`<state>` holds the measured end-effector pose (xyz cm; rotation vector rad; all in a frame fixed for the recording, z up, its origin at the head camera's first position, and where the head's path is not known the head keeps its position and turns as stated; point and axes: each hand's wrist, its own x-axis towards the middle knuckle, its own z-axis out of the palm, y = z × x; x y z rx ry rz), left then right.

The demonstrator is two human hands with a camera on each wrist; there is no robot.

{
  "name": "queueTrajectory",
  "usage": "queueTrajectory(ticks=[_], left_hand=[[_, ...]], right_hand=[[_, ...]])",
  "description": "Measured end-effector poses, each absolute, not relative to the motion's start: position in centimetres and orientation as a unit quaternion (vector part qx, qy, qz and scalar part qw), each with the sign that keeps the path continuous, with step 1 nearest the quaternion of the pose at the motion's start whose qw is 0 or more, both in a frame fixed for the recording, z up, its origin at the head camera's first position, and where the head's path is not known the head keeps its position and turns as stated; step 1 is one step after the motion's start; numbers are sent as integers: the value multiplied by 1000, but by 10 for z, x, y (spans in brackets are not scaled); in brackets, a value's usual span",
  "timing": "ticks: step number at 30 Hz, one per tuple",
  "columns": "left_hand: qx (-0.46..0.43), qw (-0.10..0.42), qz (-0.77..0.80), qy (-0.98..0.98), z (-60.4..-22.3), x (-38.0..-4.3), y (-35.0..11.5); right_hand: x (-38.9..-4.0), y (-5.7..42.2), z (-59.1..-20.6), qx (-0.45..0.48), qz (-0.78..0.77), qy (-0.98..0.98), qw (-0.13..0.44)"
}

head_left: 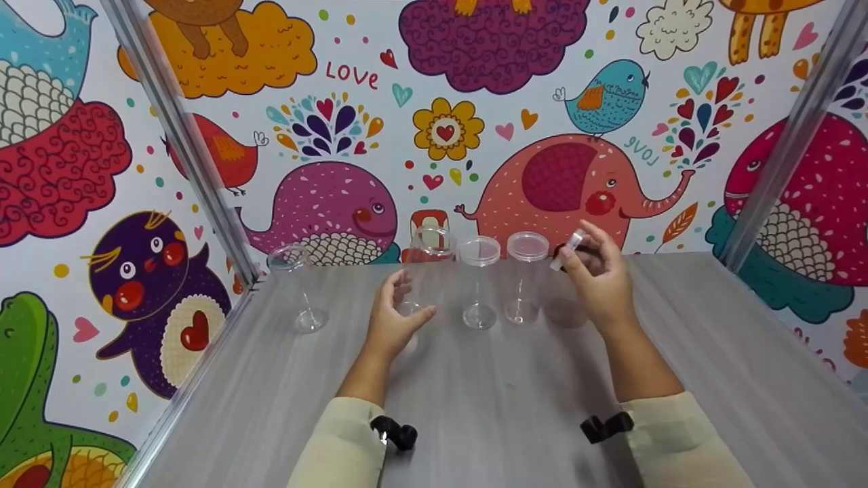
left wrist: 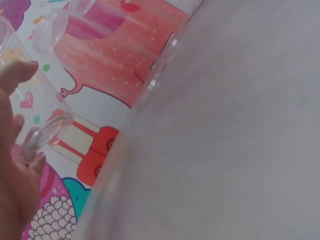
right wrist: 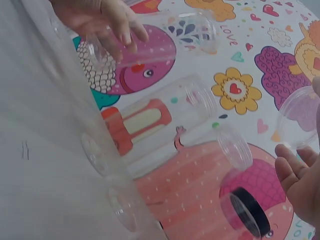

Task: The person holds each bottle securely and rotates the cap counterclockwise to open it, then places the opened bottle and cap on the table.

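Observation:
My left hand (head_left: 397,318) grips a clear plastic jar (head_left: 434,274) low down, thumb in front and fingers behind; its top has no lid. In the left wrist view the round base of this jar (left wrist: 47,135) shows beside the fingers. My right hand (head_left: 607,281) pinches a clear round lid (head_left: 568,251) by its edge, tilted and raised. Between the hands stand two jars with clear lids, one nearer the left (head_left: 480,285) and one nearer the right (head_left: 525,281). A jar with a black lid (right wrist: 250,212) is partly hidden behind my right hand in the head view.
Another clear jar (head_left: 302,291), with no lid visible, stands to the left on the grey table (head_left: 502,420). A wall printed with cartoon animals (head_left: 441,129) rises behind the jars. Metal posts (head_left: 183,142) stand at the corners.

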<state>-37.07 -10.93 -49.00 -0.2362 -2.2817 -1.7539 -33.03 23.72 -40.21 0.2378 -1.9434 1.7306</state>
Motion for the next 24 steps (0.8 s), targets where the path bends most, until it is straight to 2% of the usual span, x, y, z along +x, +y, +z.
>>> queueTrajectory(ticks=[11, 17, 24], left_hand=[[-11, 130, -572, -810, -503, -375, -147], [17, 130, -567, -813, -509, -380, -167], [45, 140, -588, -796, -518, -385, -189]], right_hand=[[-333, 283, -410, 12, 668, -701, 249], [-335, 307, -415, -60, 692, -678, 241], [-345, 336, -432, -140, 661, -716, 175]])
